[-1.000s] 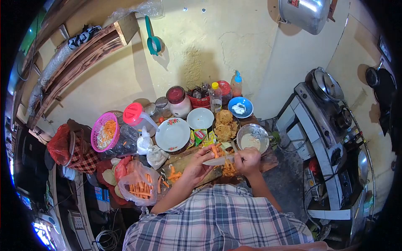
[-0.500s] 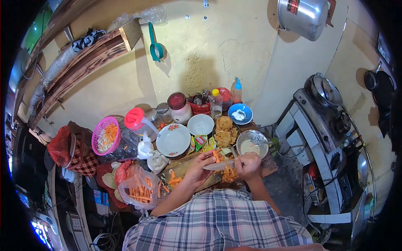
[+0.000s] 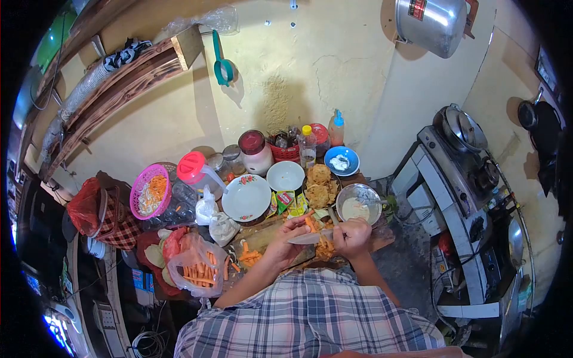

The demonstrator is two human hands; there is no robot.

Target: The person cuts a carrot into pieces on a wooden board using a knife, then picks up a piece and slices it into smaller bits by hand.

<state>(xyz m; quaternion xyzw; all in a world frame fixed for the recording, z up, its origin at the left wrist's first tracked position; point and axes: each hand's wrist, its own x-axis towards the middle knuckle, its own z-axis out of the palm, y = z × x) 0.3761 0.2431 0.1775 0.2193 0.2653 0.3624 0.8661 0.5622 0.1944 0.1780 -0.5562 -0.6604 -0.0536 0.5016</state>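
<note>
My left hand (image 3: pixel 286 241) is closed around a carrot (image 3: pixel 310 224), which points up and away from me over the work surface. In my right hand (image 3: pixel 354 237) is a knife, its blade (image 3: pixel 305 238) lying across just below the carrot and reaching toward my left fingers. Orange carrot pieces (image 3: pixel 324 249) lie beneath the blade. On the wooden board (image 3: pixel 271 235) to the left, more carrot pieces (image 3: pixel 249 256) rest. A clear plastic bag (image 3: pixel 200 268) of carrot sticks sits at the left front.
Behind my hands stand a floral plate (image 3: pixel 246 198), a white bowl (image 3: pixel 285 177), fried fritters (image 3: pixel 321 186) and a metal bowl of batter (image 3: pixel 357 209). A pink basket (image 3: pixel 150 191) of shredded vegetables is at the left. The stove (image 3: pixel 456 161) stands at the right.
The knife blade and right hand have shifted very slightly toward me and left. My left hand keeps its hold on the carrot, nearly in the same place.
</note>
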